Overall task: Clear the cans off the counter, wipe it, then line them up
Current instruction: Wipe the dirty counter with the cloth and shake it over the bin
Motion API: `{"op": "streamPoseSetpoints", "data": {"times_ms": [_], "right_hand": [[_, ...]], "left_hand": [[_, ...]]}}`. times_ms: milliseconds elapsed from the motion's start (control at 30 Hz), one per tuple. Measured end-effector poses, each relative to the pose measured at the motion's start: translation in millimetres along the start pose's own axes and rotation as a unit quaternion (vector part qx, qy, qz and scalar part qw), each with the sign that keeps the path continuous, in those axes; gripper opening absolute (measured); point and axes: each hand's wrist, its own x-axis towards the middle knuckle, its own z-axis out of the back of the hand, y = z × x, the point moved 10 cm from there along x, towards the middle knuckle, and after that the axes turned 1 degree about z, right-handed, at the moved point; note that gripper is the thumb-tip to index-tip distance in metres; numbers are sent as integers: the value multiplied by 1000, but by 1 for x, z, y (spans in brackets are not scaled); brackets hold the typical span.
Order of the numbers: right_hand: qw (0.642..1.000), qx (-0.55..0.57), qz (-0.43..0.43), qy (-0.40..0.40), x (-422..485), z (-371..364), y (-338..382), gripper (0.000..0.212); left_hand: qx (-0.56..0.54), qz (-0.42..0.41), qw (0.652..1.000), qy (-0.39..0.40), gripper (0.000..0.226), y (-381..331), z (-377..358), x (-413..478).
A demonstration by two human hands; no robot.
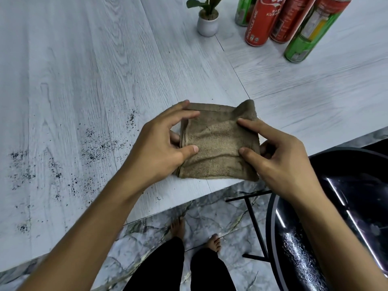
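Nearby, black specks [100, 148] left of hands-held cloth [218, 143].

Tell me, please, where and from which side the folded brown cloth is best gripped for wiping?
Probably flat from above: the cloth lies folded on the counter, so one palm pressed on its broad top, fingers over the far fold, should keep the layers together.

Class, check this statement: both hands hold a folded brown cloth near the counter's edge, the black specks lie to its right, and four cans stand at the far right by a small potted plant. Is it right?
One detail is wrong. The head view shows the specks to the left of the cloth, not the right. The rest stands: left hand and right hand hold it near the counter edge, cans by the plant.
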Motion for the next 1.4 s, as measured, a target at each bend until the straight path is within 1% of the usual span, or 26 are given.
{"op": "streamPoseSetpoints", "data": {"times_ms": [67, 133, 300, 433, 667, 767, 933, 1067, 1167, 1267, 1400], "right_hand": [[1000, -22, -9, 1, 0, 1, -2, 53], [998, -53, -11, -8, 0, 6, 2, 50], [989, -133, 3, -67, -9, 22, 19, 38], [982, -167, 38, -74, -14, 19, 35, 42], [981, -184, 60, -10, -19, -9, 48, 48], [977, -198, 71, -11, -22, -16, 54, 50], [973, -223, 60, -23, -18, -23, 63, 56], [971, -236, 18, -35, -13, -28, 64, 61], [966, -253, -22, -42, -12, -37, 61, 67], [956, -283, -53, -55, -5, -49, 61, 71], [945, -309, -83, -73, 0, -65, 56, 71]], "left_hand": [[41, 2, 999, -13, 68, 1, 1, -1], [87, -14, 996, -22, 65, -3, 2, -3], [176, -51, 981, -59, 51, -15, 10, -9], [222, -78, 970, -67, 46, -20, 15, -12], [219, -106, 970, -7, 44, -23, 17, -17], [230, -109, 967, 10, 47, -21, 23, -19], [243, -133, 960, 30, 53, -22, 42, -7], [250, -168, 951, 66, 53, -23, 56, 24], [266, -211, 935, 99, 55, -19, 58, 43], [279, -248, 920, 116, 55, -14, 66, 62], [291, -279, 906, 132, 56, 2, 76, 80]]}}
